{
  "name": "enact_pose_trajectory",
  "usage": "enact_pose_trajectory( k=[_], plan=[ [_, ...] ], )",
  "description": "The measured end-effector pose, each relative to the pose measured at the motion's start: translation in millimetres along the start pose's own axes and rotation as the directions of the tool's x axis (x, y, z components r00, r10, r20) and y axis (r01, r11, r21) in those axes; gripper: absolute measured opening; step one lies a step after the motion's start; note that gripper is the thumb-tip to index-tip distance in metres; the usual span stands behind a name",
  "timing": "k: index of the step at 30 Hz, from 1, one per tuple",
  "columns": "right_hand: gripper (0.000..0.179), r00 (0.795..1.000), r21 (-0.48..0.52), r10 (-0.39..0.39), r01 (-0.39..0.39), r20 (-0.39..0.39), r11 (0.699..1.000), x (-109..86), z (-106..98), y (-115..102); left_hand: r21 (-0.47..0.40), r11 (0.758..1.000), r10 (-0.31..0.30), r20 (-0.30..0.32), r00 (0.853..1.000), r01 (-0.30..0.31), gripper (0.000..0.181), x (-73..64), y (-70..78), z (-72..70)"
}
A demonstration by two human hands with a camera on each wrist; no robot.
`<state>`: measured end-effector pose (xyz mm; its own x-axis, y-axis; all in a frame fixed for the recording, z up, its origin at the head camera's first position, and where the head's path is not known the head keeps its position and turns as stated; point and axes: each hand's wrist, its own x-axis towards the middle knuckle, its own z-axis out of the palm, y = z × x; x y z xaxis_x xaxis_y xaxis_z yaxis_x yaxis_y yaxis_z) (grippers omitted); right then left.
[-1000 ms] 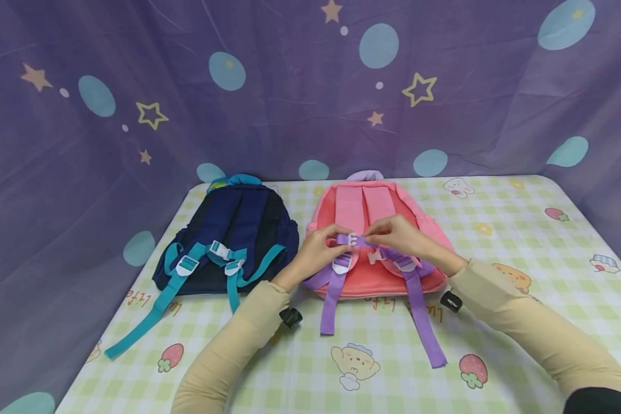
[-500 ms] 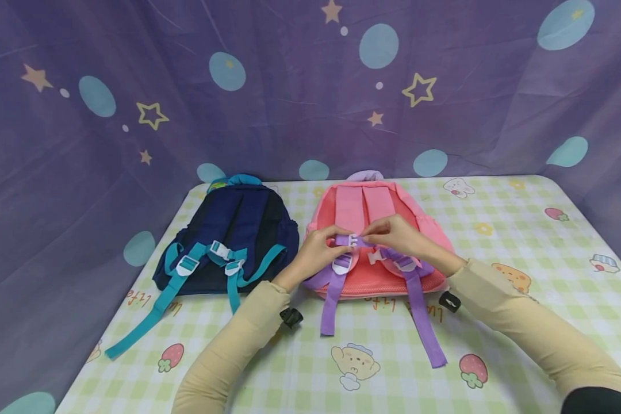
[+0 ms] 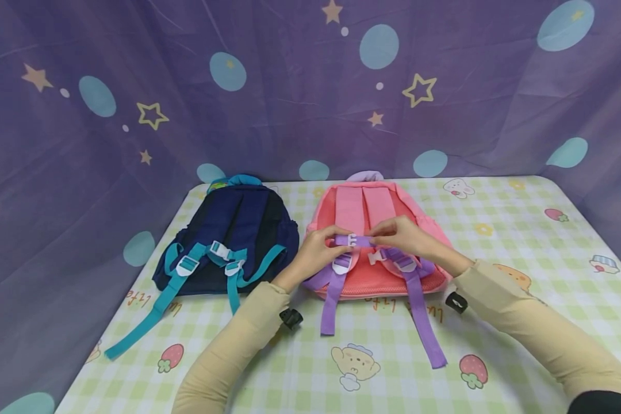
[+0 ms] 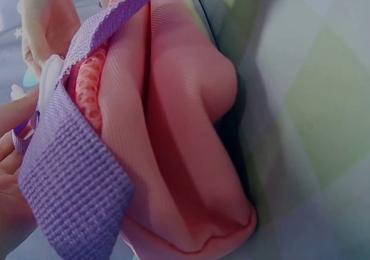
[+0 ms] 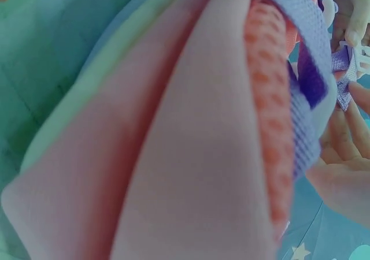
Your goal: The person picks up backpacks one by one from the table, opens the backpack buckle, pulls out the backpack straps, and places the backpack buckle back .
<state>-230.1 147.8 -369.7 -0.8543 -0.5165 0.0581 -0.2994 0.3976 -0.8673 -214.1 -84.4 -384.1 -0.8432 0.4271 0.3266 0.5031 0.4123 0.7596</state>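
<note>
In the head view a pink backpack (image 3: pixel 352 207) lies with its shoulder straps up. Above its middle, my left hand (image 3: pixel 317 252) pinches a white plastic buckle half (image 3: pixel 351 240) threaded on a short purple chest strap (image 3: pixel 362 241). From the other side my right hand (image 3: pixel 401 237) pinches that strap between thumb and fingers. A second white buckle half (image 3: pixel 376 257) hangs just below, by the right shoulder strap. In the right wrist view, fingers (image 5: pixel 347 138) hold the purple webbing (image 5: pixel 342 63) at the right edge. The backpack's side mostly fills both wrist views.
A navy backpack (image 3: pixel 238 224) lies to the left, its teal straps (image 3: pixel 160 305) trailing toward the front. Two loose purple strap ends (image 3: pixel 426 330) hang over the checked tablecloth (image 3: pixel 290 379). A purple curtain (image 3: pixel 310 103) with stars stands behind the table.
My right hand has shifted slightly to the right along the purple strap, and more webbing shows between the hands. The left hand stays at the buckle half.
</note>
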Motion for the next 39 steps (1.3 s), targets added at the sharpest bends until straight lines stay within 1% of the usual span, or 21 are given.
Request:
enact_pose_trajectory(
  k=[6, 13, 18, 29, 35, 39],
  plan=[
    [0.02, 1.0, 0.007, -0.011, 0.011, -0.005, 1.0, 0.8, 1.5, 1.7, -0.025, 1.0, -0.016, -0.007, 1.0, 0.016, 0.027, 0.5, -0.1, 1.0],
    [0.017, 0.999, -0.006, -0.023, 0.023, -0.024, 1.0, 4.2, 5.7, -1.4, -0.029, 0.999, -0.025, -0.008, 1.0, 0.025, 0.026, 1.4, 0.0, 1.8],
    [0.018, 0.999, 0.016, -0.021, 0.022, -0.034, 1.0, 6.3, 8.8, -2.6, -0.037, 0.999, -0.028, -0.008, 1.0, 0.028, 0.026, 2.1, 0.1, 2.3],
    [0.017, 0.999, 0.069, -0.011, 0.013, -0.037, 0.997, 9.1, 12.9, -4.8, -0.047, 0.999, -0.008, -0.009, 1.0, 0.008, 0.027, 2.5, -0.1, 3.5],
    [0.017, 0.999, 0.105, -0.001, 0.006, -0.051, 0.994, 7.5, 13.4, -6.0, -0.045, 0.999, -0.031, -0.015, 0.999, 0.03, 0.028, 2.3, -0.5, 4.6],
    [0.019, 0.998, 0.082, -0.002, 0.007, -0.065, 0.997, 4.8, 12.3, -8.1, -0.036, 0.999, -0.039, -0.016, 0.999, 0.039, 0.029, 1.8, -0.3, 5.4]
  ],
)
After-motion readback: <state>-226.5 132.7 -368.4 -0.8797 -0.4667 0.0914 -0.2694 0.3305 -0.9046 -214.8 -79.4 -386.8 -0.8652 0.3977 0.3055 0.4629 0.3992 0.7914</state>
